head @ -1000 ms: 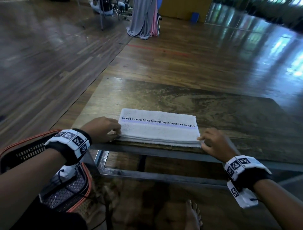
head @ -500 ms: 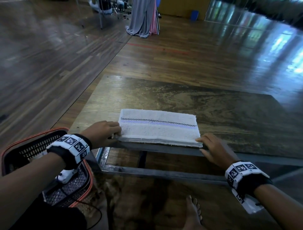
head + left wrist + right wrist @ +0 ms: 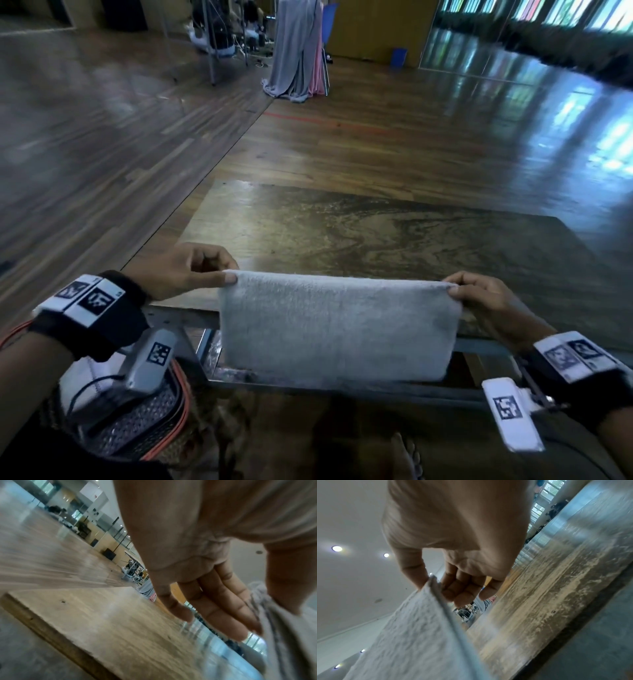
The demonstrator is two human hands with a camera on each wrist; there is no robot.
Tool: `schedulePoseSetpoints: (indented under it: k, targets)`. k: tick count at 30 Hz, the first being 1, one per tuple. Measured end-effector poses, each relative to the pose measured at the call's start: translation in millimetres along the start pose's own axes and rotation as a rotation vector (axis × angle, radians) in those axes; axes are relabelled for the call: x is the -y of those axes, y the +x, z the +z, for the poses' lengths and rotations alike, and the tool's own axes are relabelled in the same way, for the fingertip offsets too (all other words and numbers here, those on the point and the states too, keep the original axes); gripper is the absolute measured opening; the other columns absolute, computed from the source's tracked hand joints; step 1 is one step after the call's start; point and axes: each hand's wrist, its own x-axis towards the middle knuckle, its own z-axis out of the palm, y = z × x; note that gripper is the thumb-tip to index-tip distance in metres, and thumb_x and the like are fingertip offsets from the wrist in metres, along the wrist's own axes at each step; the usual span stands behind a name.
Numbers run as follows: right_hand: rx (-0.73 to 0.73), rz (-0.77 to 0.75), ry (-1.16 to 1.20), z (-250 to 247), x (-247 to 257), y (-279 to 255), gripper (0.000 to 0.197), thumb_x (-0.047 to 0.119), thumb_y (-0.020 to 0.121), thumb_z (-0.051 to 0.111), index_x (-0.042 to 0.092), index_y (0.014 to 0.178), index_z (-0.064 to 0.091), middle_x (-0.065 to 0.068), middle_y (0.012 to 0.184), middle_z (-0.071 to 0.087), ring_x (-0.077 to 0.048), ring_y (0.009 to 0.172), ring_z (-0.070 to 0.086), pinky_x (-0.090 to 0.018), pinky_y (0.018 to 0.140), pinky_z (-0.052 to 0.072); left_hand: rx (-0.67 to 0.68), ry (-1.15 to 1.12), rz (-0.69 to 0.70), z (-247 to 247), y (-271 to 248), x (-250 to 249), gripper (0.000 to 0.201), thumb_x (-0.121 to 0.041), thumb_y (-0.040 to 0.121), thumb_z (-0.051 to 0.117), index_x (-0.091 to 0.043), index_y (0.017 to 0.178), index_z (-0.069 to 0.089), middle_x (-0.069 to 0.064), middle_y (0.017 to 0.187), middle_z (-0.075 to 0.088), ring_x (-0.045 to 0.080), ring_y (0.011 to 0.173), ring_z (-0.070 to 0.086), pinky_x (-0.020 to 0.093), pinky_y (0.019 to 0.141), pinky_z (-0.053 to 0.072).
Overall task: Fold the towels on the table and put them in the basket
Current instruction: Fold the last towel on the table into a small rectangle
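A folded white towel [image 3: 337,329] hangs upright in the air over the near edge of the wooden table [image 3: 394,236]. My left hand [image 3: 191,274] pinches its upper left corner and my right hand [image 3: 479,298] pinches its upper right corner. The left wrist view shows my left hand [image 3: 223,601] with the towel [image 3: 283,635] held between thumb and fingers. Thumb and fingers of my right hand [image 3: 450,574] clamp the towel [image 3: 412,635] edge in the right wrist view. An orange-rimmed basket [image 3: 150,418] stands on the floor at the lower left, partly hidden by my left arm.
The table has a metal frame [image 3: 342,383] along its near side. A bare foot [image 3: 407,452] rests on the floor under the towel. Grey and pink cloths [image 3: 298,51] hang on a stand far back on the wooden floor.
The towel lay flat on the table's near edge with both hands at its ends. Both hands have lifted it by its corners, and it now hangs upright off the table.
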Motion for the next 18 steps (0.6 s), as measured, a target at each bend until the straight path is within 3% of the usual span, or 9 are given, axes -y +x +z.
schedulePoseSetpoints:
  k: [2, 5, 6, 8, 9, 10, 12, 15, 18]
  targets:
    - [0.062, 0.063, -0.019, 1, -4, 8, 0.017, 0.016, 0.074, 0.056, 0.01, 0.077, 0.071, -0.003, 0.073, 0.069, -0.012, 0.07, 0.064, -0.017, 0.063, 0.051, 0.028, 0.066, -0.07, -2, 7, 7, 0.044, -0.051, 0.067, 0.073, -0.012, 0.087, 0.067, 0.006, 0.09, 0.07, 0.02, 0.088, 0.066, 0.023, 0.076, 0.052]
    - [0.056, 0.112, -0.069, 6, -13, 28, 0.026, 0.006, 0.084, 0.051, 0.016, 0.073, 0.073, 0.001, 0.069, 0.068, -0.01, 0.068, 0.062, -0.024, 0.066, 0.05, -0.149, 0.193, -0.071, -4, 29, 17, 0.028, -0.031, 0.079, 0.064, -0.006, 0.091, 0.062, 0.012, 0.093, 0.066, 0.03, 0.089, 0.062, 0.038, 0.081, 0.049]
    - [-0.004, 0.109, -0.109, 8, -17, 37, 0.03, 0.007, 0.088, 0.049, 0.018, 0.073, 0.073, 0.003, 0.071, 0.069, -0.009, 0.069, 0.062, -0.027, 0.068, 0.048, -0.263, 0.247, -0.04, -2, 38, 19, 0.023, -0.028, 0.082, 0.062, -0.007, 0.092, 0.06, 0.009, 0.092, 0.064, 0.026, 0.086, 0.061, 0.038, 0.08, 0.048]
    - [-0.213, 0.106, -0.299, 12, -21, 53, 0.021, 0.017, 0.091, 0.051, 0.02, 0.087, 0.071, 0.001, 0.091, 0.071, -0.009, 0.08, 0.062, -0.029, 0.075, 0.046, -0.547, 0.346, 0.022, 8, 54, 17, 0.015, -0.017, 0.089, 0.059, -0.011, 0.101, 0.056, 0.0, 0.101, 0.059, 0.019, 0.094, 0.057, 0.033, 0.082, 0.044]
    - [-0.331, 0.123, -0.433, 15, -23, 60, 0.015, 0.021, 0.09, 0.054, 0.019, 0.099, 0.066, -0.003, 0.103, 0.068, -0.012, 0.088, 0.061, -0.03, 0.08, 0.044, -0.662, 0.394, 0.039, 15, 61, 14, 0.021, -0.015, 0.089, 0.056, -0.011, 0.11, 0.053, -0.001, 0.108, 0.056, 0.017, 0.099, 0.055, 0.031, 0.084, 0.042]
    - [-0.425, 0.144, -0.568, 20, -25, 65, 0.024, 0.023, 0.089, 0.057, 0.014, 0.11, 0.062, -0.008, 0.111, 0.065, -0.018, 0.095, 0.059, -0.03, 0.084, 0.043, -0.721, 0.44, 0.049, 23, 67, 13, 0.027, -0.015, 0.09, 0.055, -0.01, 0.116, 0.052, 0.0, 0.114, 0.056, 0.018, 0.105, 0.054, 0.032, 0.086, 0.042]
    - [-0.464, 0.148, -0.806, 37, -31, 70, 0.038, 0.026, 0.087, 0.059, 0.01, 0.122, 0.055, -0.014, 0.121, 0.059, -0.028, 0.11, 0.054, -0.036, 0.092, 0.042, -0.638, 0.568, 0.014, 45, 78, 12, 0.032, -0.017, 0.091, 0.051, -0.011, 0.122, 0.05, 0.007, 0.125, 0.055, 0.024, 0.114, 0.052, 0.037, 0.096, 0.04]
    - [-0.337, 0.05, -0.966, 81, -35, 70, 0.043, 0.032, 0.09, 0.052, 0.017, 0.13, 0.046, -0.009, 0.136, 0.047, -0.027, 0.128, 0.038, -0.043, 0.104, 0.034, -0.349, 0.836, -0.055, 90, 92, 12, 0.035, -0.025, 0.091, 0.043, -0.016, 0.125, 0.047, 0.007, 0.135, 0.05, 0.025, 0.121, 0.048, 0.039, 0.104, 0.033]
    - [-0.178, -0.07, -1.062, 128, -40, 71, 0.05, 0.037, 0.094, 0.042, 0.02, 0.14, 0.035, -0.004, 0.149, 0.035, -0.022, 0.138, 0.027, -0.04, 0.112, 0.023, -0.17, 0.985, -0.078, 133, 105, 20, 0.05, -0.037, 0.096, 0.029, -0.017, 0.141, 0.029, 0.006, 0.153, 0.025, 0.021, 0.14, 0.025, 0.043, 0.113, 0.017]
